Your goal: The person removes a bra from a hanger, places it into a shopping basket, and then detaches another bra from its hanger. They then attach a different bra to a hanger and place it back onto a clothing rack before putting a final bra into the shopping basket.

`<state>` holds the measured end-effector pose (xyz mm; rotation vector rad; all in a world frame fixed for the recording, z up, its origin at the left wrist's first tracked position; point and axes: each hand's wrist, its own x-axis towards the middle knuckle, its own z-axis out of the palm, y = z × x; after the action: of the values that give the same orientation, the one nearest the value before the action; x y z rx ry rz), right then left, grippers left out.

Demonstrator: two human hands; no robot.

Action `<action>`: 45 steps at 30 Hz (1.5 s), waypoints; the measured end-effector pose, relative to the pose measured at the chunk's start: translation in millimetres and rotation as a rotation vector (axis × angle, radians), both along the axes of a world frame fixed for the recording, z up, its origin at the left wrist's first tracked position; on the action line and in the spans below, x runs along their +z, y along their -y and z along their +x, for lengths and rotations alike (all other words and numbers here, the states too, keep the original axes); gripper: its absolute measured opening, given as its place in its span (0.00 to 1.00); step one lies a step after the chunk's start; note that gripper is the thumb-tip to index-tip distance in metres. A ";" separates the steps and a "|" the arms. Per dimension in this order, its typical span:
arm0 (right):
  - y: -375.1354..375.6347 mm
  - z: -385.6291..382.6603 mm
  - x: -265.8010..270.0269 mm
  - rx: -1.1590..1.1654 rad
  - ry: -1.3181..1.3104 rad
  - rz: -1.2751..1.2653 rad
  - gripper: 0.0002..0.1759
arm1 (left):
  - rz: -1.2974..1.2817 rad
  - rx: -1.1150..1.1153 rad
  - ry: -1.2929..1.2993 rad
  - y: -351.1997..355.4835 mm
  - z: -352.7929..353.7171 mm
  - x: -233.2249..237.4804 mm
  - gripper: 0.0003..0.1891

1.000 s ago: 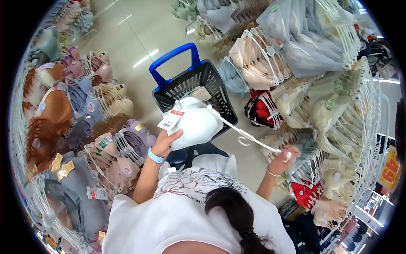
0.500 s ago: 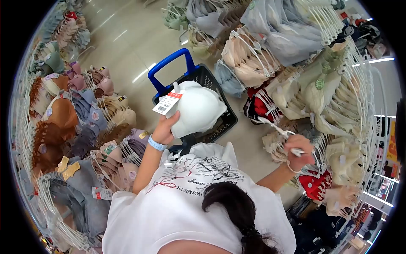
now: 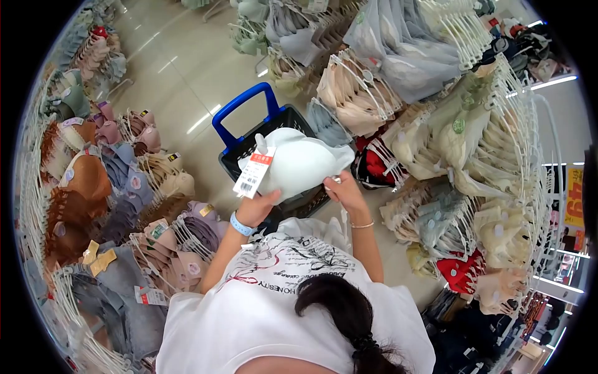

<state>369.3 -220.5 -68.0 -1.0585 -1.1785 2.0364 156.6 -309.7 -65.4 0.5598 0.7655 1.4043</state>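
Note:
A pale white bra (image 3: pixel 305 163) is held in front of my chest, over a dark basket. My left hand (image 3: pixel 258 207), with a light blue band on the wrist, grips its lower left side. A red and white price tag (image 3: pixel 254 172) hangs from the bra just above that hand. At the bra's right end, the fingers of my right hand (image 3: pixel 346 189) pinch its edge. A white hanger (image 3: pixel 344 223) shows partly below my right hand, against the shirt.
The dark basket (image 3: pixel 288 119) with a raised blue handle (image 3: pixel 244 100) is beneath the bra. Racks of hanging bras stand on the left (image 3: pixel 90 177) and right (image 3: pixel 467 124). Tiled floor (image 3: pixel 180 68) shows between them.
My right hand has come in from the rack side to the bra's right edge and no longer holds up the white hanger. The bra is spread wider, and its tag has turned slightly.

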 end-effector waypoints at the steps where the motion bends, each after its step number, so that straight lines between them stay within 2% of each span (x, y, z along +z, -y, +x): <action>1: -1.7 0.8 7.1 -0.041 0.103 0.056 0.07 | 0.143 -0.045 -0.214 5.9 -6.4 -10.6 0.27; 2: 0.5 4.3 19.6 -0.079 0.128 0.076 0.05 | 0.240 -0.115 -0.360 13.4 -15.7 -16.8 0.26; 3: 3.0 10.7 30.1 -0.076 0.160 0.112 0.07 | 0.247 -0.219 -0.394 22.7 -23.9 -15.7 0.26; 5: 11.0 12.2 63.5 -0.156 0.147 0.211 0.13 | 0.147 -0.393 -0.311 45.6 -35.1 -12.0 0.25; 6: 12.8 13.7 72.8 -0.187 0.075 0.258 0.15 | 0.102 -0.378 -0.289 52.7 -35.7 -12.0 0.25; 7: 14.2 15.9 79.7 -0.216 0.007 0.302 0.17 | 0.073 -0.319 -0.310 51.4 -34.9 -15.2 0.25; 8: 15.2 17.6 84.6 -0.280 -0.023 0.276 0.13 | 0.112 -0.191 -0.478 43.2 -33.9 -19.3 0.25; 9: 14.2 23.5 84.6 -0.274 -0.028 0.283 0.13 | 0.212 -0.014 -0.891 30.2 -36.6 -23.9 0.24; 10: 14.0 32.8 82.2 -0.284 -0.024 0.250 0.11 | 0.240 0.119 -1.102 14.6 -39.7 -25.1 0.24; 11: 14.4 42.4 78.3 -0.297 -0.019 0.210 0.09 | 0.214 0.185 -1.131 2.8 -41.4 -23.5 0.24; 12: 9.8 49.6 72.1 -0.215 0.091 0.265 0.08 | 0.180 0.142 -0.142 -9.6 -35.7 -6.2 0.23; 13: 8.4 49.4 70.9 -0.215 0.091 0.260 0.08 | 0.088 0.225 0.849 -22.0 -30.0 11.1 0.22; 15: 8.1 46.8 66.9 -0.073 0.211 0.212 0.08 | 0.152 0.218 0.855 -26.5 -26.5 15.6 0.24; 17: 7.8 53.4 54.9 -0.035 0.203 0.182 0.09 | 0.266 0.265 0.362 -24.7 -27.1 10.8 0.25; 19: 9.7 58.5 47.6 0.002 0.130 0.165 0.10 | 0.286 0.251 0.442 -22.5 -28.8 7.3 0.25; 20: 10.7 68.4 33.1 0.042 0.094 0.128 0.15 | 0.280 0.236 0.537 -20.2 -29.0 3.3 0.26; 21: 12.3 72.8 23.1 0.048 0.095 0.117 0.15 | 0.275 0.220 0.633 -17.6 -28.8 1.9 0.26; 23: 16.1 81.6 7.9 0.056 0.008 0.146 0.25 | 0.252 0.204 0.671 -14.0 -28.8 3.4 0.26; 24: 18.2 80.3 8.7 0.054 0.010 0.141 0.25 | 0.238 0.179 0.711 -12.9 -27.5 5.0 0.26; 26: 17.7 74.2 12.8 -0.073 -0.294 0.205 0.36 | 0.243 0.134 0.747 -10.4 -26.3 5.0 0.26; 27: 16.4 73.7 16.8 -0.078 -0.292 0.203 0.36 | 0.251 0.089 0.780 -8.5 -26.6 4.5 0.27; 29: 11.9 74.2 24.0 -0.110 -0.645 0.219 0.40 | 0.312 0.069 0.797 -4.7 -26.6 -4.8 0.27; 31: 8.2 78.9 30.0 -0.148 -0.627 0.241 0.36 | 0.367 0.032 0.826 1.8 -28.2 -19.1 0.28; 33: 5.9 91.1 31.1 -0.215 -0.531 0.095 0.31 | 0.232 0.146 1.092 10.4 -30.6 -31.4 0.29; 34: 6.6 91.5 37.1 -0.208 -0.534 0.112 0.27 | 0.179 0.179 1.185 12.0 -31.1 -32.4 0.29; 36: 8.4 90.6 48.2 -0.194 -0.541 0.130 0.24 | 0.508 0.004 0.738 12.7 -39.4 -31.9 0.29; 37: 9.4 89.7 53.4 -0.174 -0.538 0.150 0.22 | 0.503 -0.006 0.751 15.3 -41.6 -35.7 0.29; 40: 14.6 84.9 67.2 -0.102 -0.420 0.183 0.18 | 0.340 0.001 0.629 27.8 -46.2 -53.7 0.28; 42: 18.0 73.6 83.3 -0.086 -0.362 0.180 0.17 | -0.071 0.034 -0.018 38.5 -46.1 -82.4 0.27; 43: 18.9 68.2 91.3 -0.064 -0.307 0.184 0.16 | -0.076 0.037 -0.017 45.8 -46.2 -92.9 0.27; 45: 21.4 58.8 104.2 -0.019 -0.248 0.184 0.17 | -0.391 -0.066 0.265 63.5 -46.6 -115.7 0.25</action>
<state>428.1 -241.9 36.3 -0.7036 -1.1925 1.9366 110.0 -373.2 -181.0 0.0912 0.7727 1.1970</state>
